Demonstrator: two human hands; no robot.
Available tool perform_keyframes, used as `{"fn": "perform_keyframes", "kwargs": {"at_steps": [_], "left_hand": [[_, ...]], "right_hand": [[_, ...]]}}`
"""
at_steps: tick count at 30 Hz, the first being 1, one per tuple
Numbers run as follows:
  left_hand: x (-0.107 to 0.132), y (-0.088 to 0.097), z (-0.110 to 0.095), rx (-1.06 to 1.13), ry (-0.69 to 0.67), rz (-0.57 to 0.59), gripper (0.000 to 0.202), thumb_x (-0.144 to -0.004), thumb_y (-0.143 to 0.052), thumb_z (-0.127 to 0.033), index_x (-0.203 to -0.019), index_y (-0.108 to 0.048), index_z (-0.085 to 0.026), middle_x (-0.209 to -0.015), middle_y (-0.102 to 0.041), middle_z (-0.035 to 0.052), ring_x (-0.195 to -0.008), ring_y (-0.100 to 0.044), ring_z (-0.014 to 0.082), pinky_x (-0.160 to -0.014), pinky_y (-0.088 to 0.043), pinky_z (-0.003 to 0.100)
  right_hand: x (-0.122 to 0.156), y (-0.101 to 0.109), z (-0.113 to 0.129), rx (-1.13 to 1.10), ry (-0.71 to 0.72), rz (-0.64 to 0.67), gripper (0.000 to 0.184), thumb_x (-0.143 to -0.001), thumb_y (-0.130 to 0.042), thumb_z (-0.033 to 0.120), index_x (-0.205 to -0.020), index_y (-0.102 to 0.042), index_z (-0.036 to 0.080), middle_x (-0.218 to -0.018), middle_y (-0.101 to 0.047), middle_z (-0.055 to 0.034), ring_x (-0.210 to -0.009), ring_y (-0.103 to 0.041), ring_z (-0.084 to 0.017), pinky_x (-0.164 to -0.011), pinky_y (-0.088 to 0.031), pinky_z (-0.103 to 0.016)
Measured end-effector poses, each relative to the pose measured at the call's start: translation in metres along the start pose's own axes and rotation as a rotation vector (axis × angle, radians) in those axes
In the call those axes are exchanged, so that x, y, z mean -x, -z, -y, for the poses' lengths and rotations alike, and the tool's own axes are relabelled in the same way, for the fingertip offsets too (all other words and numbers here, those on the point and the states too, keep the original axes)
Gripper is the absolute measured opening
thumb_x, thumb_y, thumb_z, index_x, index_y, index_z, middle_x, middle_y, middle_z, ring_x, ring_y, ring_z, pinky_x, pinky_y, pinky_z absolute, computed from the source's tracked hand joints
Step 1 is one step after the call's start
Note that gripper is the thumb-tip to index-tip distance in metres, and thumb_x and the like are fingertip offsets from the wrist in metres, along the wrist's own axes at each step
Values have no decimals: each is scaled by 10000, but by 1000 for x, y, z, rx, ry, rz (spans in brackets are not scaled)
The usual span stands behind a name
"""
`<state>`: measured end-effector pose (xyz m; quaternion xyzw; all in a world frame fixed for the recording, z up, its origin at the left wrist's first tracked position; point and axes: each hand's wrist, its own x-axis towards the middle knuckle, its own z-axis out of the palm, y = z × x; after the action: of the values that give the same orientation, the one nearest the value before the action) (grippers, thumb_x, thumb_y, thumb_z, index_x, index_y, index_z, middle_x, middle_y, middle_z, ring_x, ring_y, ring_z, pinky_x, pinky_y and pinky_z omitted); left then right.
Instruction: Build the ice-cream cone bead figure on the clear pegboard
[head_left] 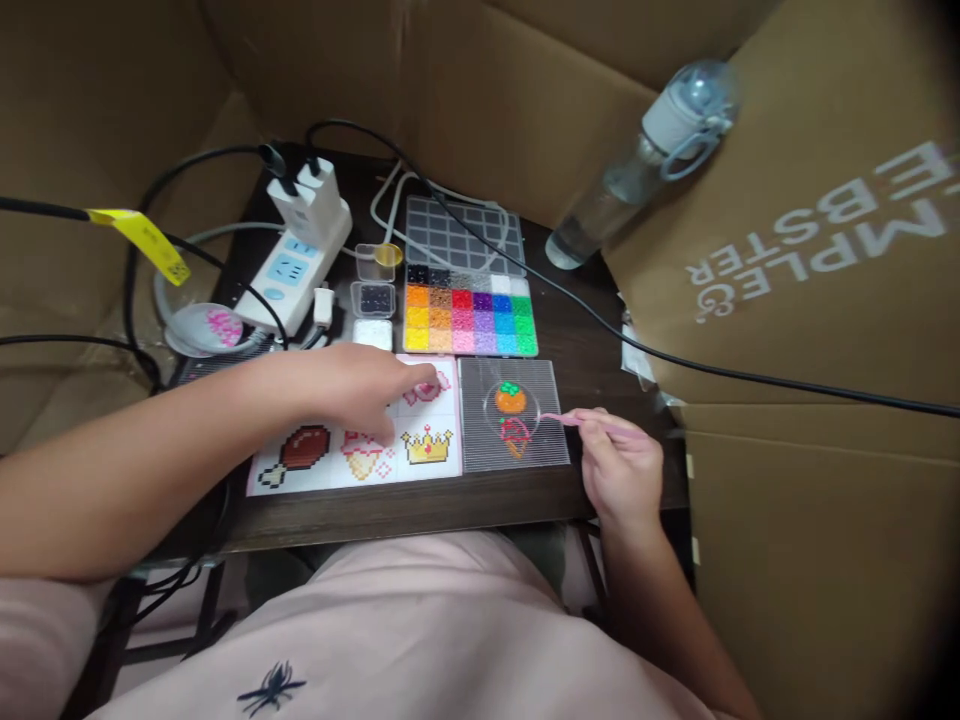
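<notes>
My left hand (349, 385) rests over a pattern sheet (330, 478) with pixel pictures. Its index finger lies on the candy picture, and the thumb reaches the ice-cream picture, with a gap between them. In my right hand (624, 468) is a slim pink tool that looks like tweezers (561, 419), its tip at the right side of a clear pegboard (480, 385). On the board, an orange persimmon made of beads (511, 399) sits above a partly outlined ice-cream cone of beads (515, 435). Whether the tip holds a bead is too small to tell.
Behind the sheet and board stands a sorted bead box (471, 318) with its lid (461, 232) open. Small bead cases (373, 299) sit left of it. A power strip (292, 265), black cable (600, 312) and water bottle (607, 205) surround them. Cardboard walls (810, 480) enclose the table.
</notes>
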<state>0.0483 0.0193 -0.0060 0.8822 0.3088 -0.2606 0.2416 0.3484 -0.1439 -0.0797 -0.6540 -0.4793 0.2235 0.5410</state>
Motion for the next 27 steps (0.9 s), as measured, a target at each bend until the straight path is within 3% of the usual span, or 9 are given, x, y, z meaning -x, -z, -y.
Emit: {"fn": "perform_keyframes", "kwargs": {"at_steps": [3,13,27], "left_hand": [[-3,-3,2,1,11,1,838,-732,-713,-439,-1512,-435,-315,-1054,-729,121,-886,-682,329,-747,-493,387],[-3,-1,1,19,40,21,836,-732,-698,-447,-1515,-432,-326,-1056,-729,115,-889,-679,322,-781,-484,386],[-1,4,0,-15,-5,29,813,-751,-641,-463,-1514,-422,-289,-1043,-731,137,-826,-675,298,-657,-425,340]], "right_hand": [[7,6,-5,62,51,-10,191,-896,-718,393,-848,-838,253,-844,-809,-75,-811,-744,-247,-844,-576,-435],[15,12,-1,6,126,164,164,-912,-682,296,-863,-838,280,-809,-796,-64,-758,-699,-239,-738,-554,-426],[13,12,-5,-42,210,196,192,-924,-676,179,-925,-835,285,-841,-805,-41,-751,-692,-198,-708,-547,-370]]}}
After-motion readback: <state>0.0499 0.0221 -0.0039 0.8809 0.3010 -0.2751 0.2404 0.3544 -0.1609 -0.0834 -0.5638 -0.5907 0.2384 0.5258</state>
